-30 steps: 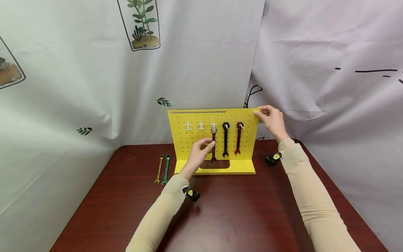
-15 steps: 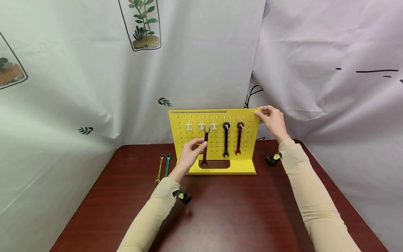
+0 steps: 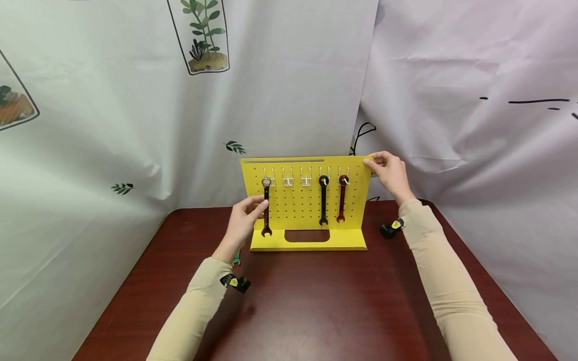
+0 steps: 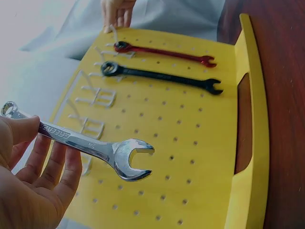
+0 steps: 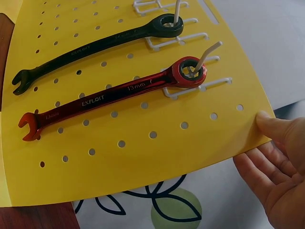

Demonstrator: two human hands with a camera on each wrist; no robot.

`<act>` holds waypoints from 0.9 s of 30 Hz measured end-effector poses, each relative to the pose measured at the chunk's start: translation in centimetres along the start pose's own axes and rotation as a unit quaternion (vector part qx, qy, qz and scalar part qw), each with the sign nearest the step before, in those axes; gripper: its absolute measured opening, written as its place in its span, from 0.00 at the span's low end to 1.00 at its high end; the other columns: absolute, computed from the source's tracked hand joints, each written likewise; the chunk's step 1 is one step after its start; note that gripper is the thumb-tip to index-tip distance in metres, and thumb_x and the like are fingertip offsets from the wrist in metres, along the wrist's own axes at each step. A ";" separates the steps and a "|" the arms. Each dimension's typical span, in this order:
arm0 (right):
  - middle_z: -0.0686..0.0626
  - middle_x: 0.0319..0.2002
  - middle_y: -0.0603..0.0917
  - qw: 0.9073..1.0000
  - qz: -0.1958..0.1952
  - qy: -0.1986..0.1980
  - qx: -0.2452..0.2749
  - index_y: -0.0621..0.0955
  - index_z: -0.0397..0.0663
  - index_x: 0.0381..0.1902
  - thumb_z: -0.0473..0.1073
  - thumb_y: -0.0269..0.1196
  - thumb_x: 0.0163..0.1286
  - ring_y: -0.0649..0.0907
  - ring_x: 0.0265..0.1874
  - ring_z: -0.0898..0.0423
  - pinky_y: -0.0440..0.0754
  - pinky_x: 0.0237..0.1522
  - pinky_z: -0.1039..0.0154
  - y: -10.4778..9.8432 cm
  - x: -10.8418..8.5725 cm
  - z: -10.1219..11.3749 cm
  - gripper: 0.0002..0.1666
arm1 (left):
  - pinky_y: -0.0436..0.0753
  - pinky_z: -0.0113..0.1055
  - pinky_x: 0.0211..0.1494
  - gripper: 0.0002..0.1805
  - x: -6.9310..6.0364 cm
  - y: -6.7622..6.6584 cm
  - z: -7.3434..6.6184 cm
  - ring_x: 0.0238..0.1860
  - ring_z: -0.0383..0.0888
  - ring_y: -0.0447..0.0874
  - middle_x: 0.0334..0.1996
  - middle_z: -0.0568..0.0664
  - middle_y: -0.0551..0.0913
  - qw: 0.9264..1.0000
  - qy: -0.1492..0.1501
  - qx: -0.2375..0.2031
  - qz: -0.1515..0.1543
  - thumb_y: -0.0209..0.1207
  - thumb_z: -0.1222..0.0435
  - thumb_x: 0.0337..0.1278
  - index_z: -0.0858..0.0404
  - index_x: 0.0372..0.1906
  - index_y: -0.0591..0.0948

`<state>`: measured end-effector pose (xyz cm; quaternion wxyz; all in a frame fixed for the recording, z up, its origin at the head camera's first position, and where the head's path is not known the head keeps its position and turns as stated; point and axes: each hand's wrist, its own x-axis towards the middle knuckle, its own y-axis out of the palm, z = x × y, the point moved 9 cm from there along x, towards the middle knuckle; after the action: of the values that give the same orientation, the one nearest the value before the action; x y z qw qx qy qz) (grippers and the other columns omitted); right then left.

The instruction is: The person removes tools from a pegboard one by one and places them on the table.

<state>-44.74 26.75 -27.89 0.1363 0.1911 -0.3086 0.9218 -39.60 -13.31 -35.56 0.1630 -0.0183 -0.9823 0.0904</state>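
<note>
My left hand (image 3: pixel 244 220) pinches a silver combination wrench (image 4: pixel 90 145) by its shank, thumb on one side and fingers on the other. In the head view the wrench stands upright before the left end of the yellow pegboard (image 3: pixel 293 205), its ring end level with the leftmost white hook; whether it touches the hook I cannot tell. At the upper right corner, my right hand (image 3: pixel 392 175) grips the board's edge between thumb and fingers. A red wrench (image 5: pixel 109 94) and a black wrench (image 5: pixel 95 45) hang by their ring ends on hooks at the right.
Two white hooks, a middle hook (image 3: pixel 306 180) and the hook (image 3: pixel 288 180) left of it, bear nothing. A green wrench (image 3: pixel 237 258) on the dark red table (image 3: pixel 316 301) is mostly covered by my left arm. Behind the board hangs a white curtain (image 3: pixel 293 100).
My left hand has carried the silver wrench leftward, from the middle hook to before the leftmost one. The left arm now covers the loose wrenches on the table. My right hand has stayed put.
</note>
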 end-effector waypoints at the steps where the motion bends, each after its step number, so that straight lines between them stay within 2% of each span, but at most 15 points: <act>1: 0.39 0.46 0.85 1.000 -0.001 0.000 0.000 0.82 0.39 0.56 0.52 0.64 0.74 0.85 0.44 0.47 0.79 0.36 0.68 0.0 0.0 0.0 0.23 | 0.83 0.50 0.54 0.22 0.0 -0.5 -0.1 0.45 0.46 0.83 0.52 0.59 0.82 1.000 0.002 -0.001 -0.004 0.63 0.56 0.69 0.67 0.58 0.82; 4: 0.38 0.46 0.85 1.000 -0.002 -0.002 -0.001 0.82 0.39 0.56 0.51 0.64 0.74 0.85 0.43 0.47 0.78 0.35 0.70 -0.1 0.0 0.0 0.23 | 0.84 0.47 0.52 0.21 -0.2 -2.0 -0.4 0.43 0.43 0.82 0.50 0.58 0.83 1.000 0.003 0.005 -0.020 0.63 0.57 0.69 0.67 0.58 0.82; 9: 0.38 0.45 0.85 1.000 -0.005 -0.004 -0.002 0.82 0.38 0.55 0.51 0.64 0.74 0.85 0.42 0.47 0.78 0.34 0.71 -0.1 0.0 0.1 0.22 | 0.85 0.33 0.41 0.21 -0.6 -4.0 -0.8 0.35 0.40 0.83 0.45 0.57 0.84 0.999 0.000 0.015 -0.043 0.63 0.58 0.69 0.68 0.58 0.81; 13: 0.38 0.45 0.85 1.000 -0.008 -0.004 -0.001 0.82 0.38 0.55 0.51 0.64 0.74 0.85 0.43 0.46 0.78 0.34 0.72 -0.3 -0.1 0.2 0.23 | 0.86 0.37 0.42 0.22 -0.8 -5.2 -0.9 0.33 0.40 0.83 0.44 0.55 0.84 0.998 0.001 0.023 -0.050 0.63 0.58 0.69 0.68 0.58 0.81; 16: 0.37 0.46 0.85 1.000 -0.009 -0.004 -0.002 0.82 0.38 0.55 0.52 0.64 0.73 0.85 0.43 0.45 0.77 0.33 0.73 -0.4 -0.1 0.2 0.24 | 0.87 0.40 0.43 0.21 -0.9 -6.1 -0.9 0.33 0.39 0.83 0.42 0.50 0.84 0.998 0.003 0.025 -0.057 0.63 0.59 0.69 0.69 0.58 0.81; 22: 0.37 0.45 0.85 1.000 -0.011 -0.006 0.000 0.82 0.37 0.55 0.51 0.64 0.74 0.85 0.43 0.45 0.76 0.33 0.75 -0.2 -0.1 0.2 0.23 | 0.85 0.32 0.43 0.21 -1.2 -8.0 -1.0 0.36 0.36 0.82 0.40 0.40 0.83 0.997 0.016 0.032 -0.070 0.63 0.60 0.69 0.71 0.58 0.81; 27: 0.37 0.45 0.85 1.000 -0.012 -0.003 -0.001 0.82 0.37 0.55 0.51 0.64 0.73 0.85 0.43 0.45 0.76 0.33 0.74 -0.1 -0.1 0.1 0.24 | 0.85 0.29 0.42 0.21 -1.4 -9.4 -0.8 0.36 0.35 0.82 0.39 0.41 0.84 0.996 0.014 0.018 -0.089 0.64 0.61 0.68 0.72 0.57 0.80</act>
<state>-44.58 26.76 -27.82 0.1468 0.1981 -0.3071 0.9192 -38.05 -22.52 -33.56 0.1844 0.0704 -0.9759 0.0929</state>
